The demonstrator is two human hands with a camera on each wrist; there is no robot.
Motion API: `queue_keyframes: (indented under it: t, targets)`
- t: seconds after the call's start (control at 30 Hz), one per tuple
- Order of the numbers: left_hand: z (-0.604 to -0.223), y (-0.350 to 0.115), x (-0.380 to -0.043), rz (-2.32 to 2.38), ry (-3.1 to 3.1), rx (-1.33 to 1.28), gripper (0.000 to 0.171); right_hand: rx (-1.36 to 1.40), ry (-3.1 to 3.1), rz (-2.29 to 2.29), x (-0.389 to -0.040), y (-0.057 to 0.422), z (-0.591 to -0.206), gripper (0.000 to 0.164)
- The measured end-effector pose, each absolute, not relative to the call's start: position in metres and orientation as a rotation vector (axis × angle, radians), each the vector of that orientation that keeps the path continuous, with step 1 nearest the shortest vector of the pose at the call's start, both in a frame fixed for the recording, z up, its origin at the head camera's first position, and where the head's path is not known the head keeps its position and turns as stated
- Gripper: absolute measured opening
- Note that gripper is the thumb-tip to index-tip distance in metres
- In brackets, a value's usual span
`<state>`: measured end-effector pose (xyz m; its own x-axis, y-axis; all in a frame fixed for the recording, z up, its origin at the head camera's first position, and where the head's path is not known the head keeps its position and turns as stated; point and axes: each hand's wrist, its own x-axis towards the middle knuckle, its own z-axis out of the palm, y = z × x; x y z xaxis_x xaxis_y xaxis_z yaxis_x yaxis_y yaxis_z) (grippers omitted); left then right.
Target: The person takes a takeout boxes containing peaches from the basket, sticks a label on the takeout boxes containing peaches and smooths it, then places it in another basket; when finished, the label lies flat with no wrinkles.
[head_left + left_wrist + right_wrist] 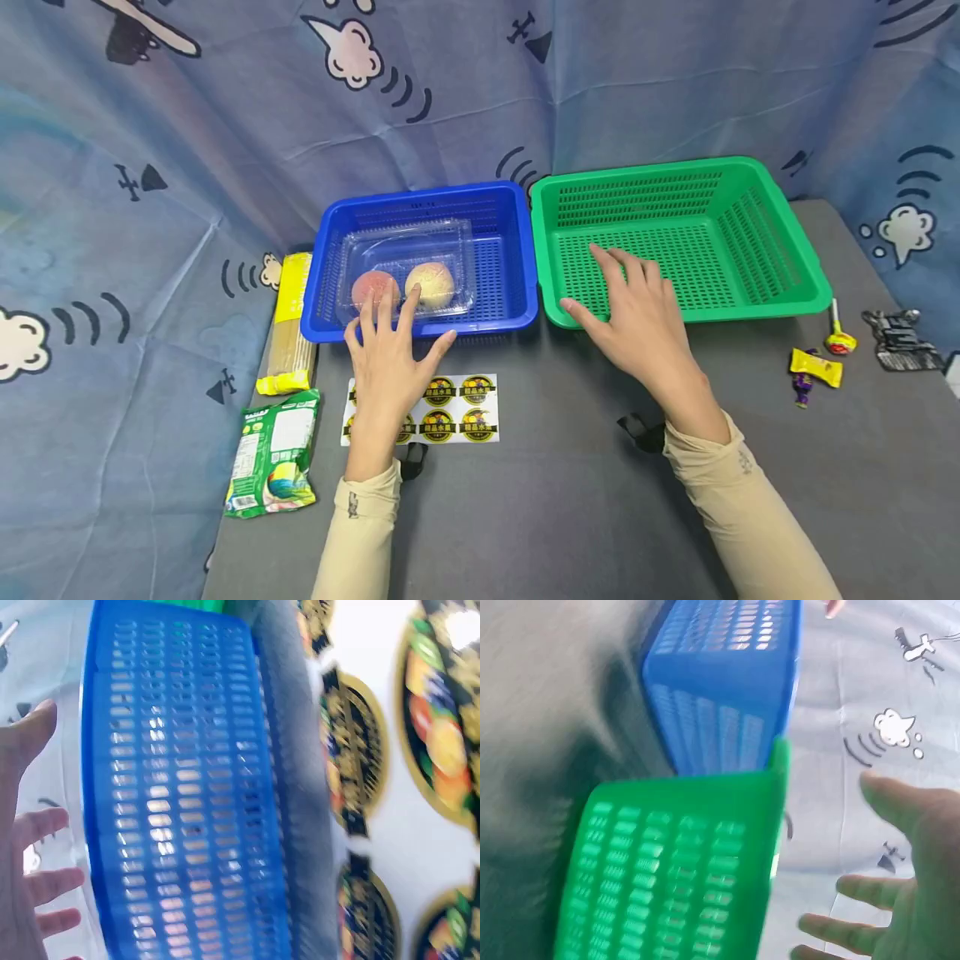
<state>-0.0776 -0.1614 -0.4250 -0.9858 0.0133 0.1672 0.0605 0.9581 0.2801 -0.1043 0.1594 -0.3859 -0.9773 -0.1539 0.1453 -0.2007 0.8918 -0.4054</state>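
In the head view, a clear plastic clamshell box [461,250] lies in the blue basket [525,308]. Two round, peach-like fruits are inside it, one pink [372,285] and one pale yellow [433,287]. My left hand [386,362] reaches over the basket's front rim, fingers spread and holding nothing; its fingertips overlap the box, and contact cannot be told. Over the front left of the green basket [780,250] hovers my right hand [637,321], its fingers apart and nothing in them. Both wrist views show spread fingers above the basket rims.
A sheet of round fruit stickers [457,408] lies before the blue basket. Along the left edge are a yellow packet [291,333] and a green snack bag [273,454]. At right lie a lollipop [840,342], yellow candy [816,367], purple candy [802,389] and black-silver wrapper [902,340].
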Motion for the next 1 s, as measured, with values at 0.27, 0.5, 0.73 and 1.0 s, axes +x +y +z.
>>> queue_keyframes:
  t: [0.27,0.5,0.73,1.0]
  targets:
    - [-0.431,-0.179,-0.07,-0.492,-2.882,0.024,0.079,0.362,-2.922,0.784,-0.121,0.124,-0.376,0.078]
    - [-0.433,-0.184,-0.068,-0.483,-2.821,0.034,0.07,0.387,-2.973,0.903,-0.136,0.092,-0.371,0.079]
    - [-0.433,-0.185,-0.064,-0.489,-2.802,0.067,0.063,0.394,-3.012,1.131,-0.152,0.071,-0.375,0.077]
    - [-0.438,-0.188,-0.06,-0.519,-2.796,0.07,0.059,0.413,-3.045,1.316,-0.161,0.049,-0.385,0.079]
